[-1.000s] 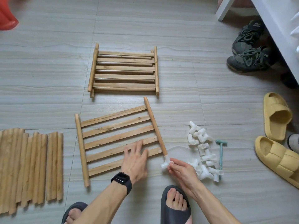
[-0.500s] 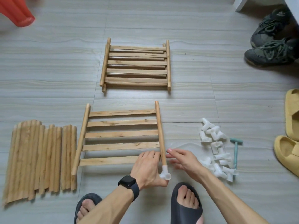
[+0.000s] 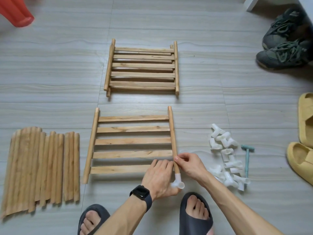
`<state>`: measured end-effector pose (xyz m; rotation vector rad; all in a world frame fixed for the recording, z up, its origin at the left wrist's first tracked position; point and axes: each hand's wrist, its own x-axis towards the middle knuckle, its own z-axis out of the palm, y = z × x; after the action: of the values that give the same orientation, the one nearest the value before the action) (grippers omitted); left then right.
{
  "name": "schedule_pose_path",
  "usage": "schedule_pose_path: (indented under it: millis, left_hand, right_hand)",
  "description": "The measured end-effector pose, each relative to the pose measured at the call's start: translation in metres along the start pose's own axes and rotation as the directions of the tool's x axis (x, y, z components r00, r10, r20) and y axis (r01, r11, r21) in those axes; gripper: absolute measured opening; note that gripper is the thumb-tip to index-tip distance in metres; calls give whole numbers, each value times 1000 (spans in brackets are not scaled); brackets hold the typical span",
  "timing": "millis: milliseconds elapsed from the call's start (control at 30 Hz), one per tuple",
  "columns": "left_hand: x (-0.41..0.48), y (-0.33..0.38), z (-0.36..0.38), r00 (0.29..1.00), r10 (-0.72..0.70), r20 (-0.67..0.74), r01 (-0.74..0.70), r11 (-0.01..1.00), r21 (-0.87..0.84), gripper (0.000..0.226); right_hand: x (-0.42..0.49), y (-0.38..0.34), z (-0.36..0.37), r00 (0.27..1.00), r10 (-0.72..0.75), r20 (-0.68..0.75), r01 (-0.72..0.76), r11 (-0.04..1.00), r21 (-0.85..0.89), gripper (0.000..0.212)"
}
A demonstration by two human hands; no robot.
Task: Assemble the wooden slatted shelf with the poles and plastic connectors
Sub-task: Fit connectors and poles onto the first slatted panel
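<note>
The shelf panel (image 3: 133,141) lies flat on the floor (image 3: 50,92) right in front of the person's feet, slats running across and its two round side pieces running straight away from them. Everything hangs on the right-hand side pole (image 3: 171,133): its long axis points from the person outward, and its near end wears a white connector (image 3: 178,182), socket pushed over the tip.

The right hand (image 3: 190,164) comes in from the right and pinches that pole just above the connector, thumb and fingertips curled onto the wood. The left hand (image 3: 158,177) lies on the other side of the same pole, fingers stretched out flat on the nearest slat, its heel against the connector. The thumb is hidden behind the plastic, so I can't say whether it grips the piece.

From where I stand, the connector looks to be getting seated, and any push has to travel along the pole, away from the person, not sideways. The left hand is nearer the connector, and the right is better placed to brace the wood.

The pole's far end is bare, as are both ends of the left-hand one. The spare connectors (image 3: 227,160) are heaped on the floor to the right, nearer the right hand, with a small hammer (image 3: 247,160) just beyond them. The loose poles (image 3: 42,167) lie off to the left.
</note>
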<state>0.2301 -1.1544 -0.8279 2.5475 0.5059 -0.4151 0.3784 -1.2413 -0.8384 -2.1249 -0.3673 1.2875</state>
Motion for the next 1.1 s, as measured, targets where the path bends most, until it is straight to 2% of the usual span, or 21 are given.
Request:
schedule_pose_path:
  millis: [67, 167, 233, 333, 433, 500, 633, 800, 967, 1100]
  left_hand:
    - [2, -6, -5, 999, 7, 43, -10, 998, 64, 91]
    - [-7, -29, -17, 999, -12, 36, 5, 984, 179, 85]
    - [-16, -48, -24, 994, -95, 47, 81, 967, 243, 90]
    - [-25, -73, -24, 950, -279, 139, 237, 936, 259, 94]
    - [-27, -84, -18, 909, -371, 190, 338, 923, 186, 73]
    - [-26, -85, -12, 906, -381, 185, 362, 924, 125, 61]
    - [-25, -87, -9, 907, -393, 151, 382, 919, 95, 56]
    - [-24, -89, -7, 900, -401, 169, 392, 916, 88, 58]
    - [-24, -85, -10, 896, -397, 198, 384, 918, 103, 66]
    - [-25, -85, -7, 898, -405, 169, 393, 914, 101, 65]
  right_hand:
    - [5, 0, -7, 998, 9, -65, -16, 995, -97, 23]
    - [5, -3, -21, 985, 21, -169, -43, 990, -131, 25]
    - [-1, -3, -27, 978, 23, -207, -42, 995, -87, 27]
    - [-18, 4, -27, 969, 21, -244, -38, 997, -63, 27]
    - [-37, 14, -22, 974, 43, -221, -72, 990, -124, 26]
    - [-46, 22, -19, 980, 57, -192, -97, 974, -204, 26]
    - [-51, 20, -12, 973, 8, -229, -88, 935, -343, 31]
    - [-44, 18, -8, 953, 25, -301, -126, 938, -322, 33]
    - [-44, 26, -6, 963, -84, -257, -35, 904, -425, 30]
    - [-46, 38, -5, 967, -150, -206, 20, 851, -525, 31]
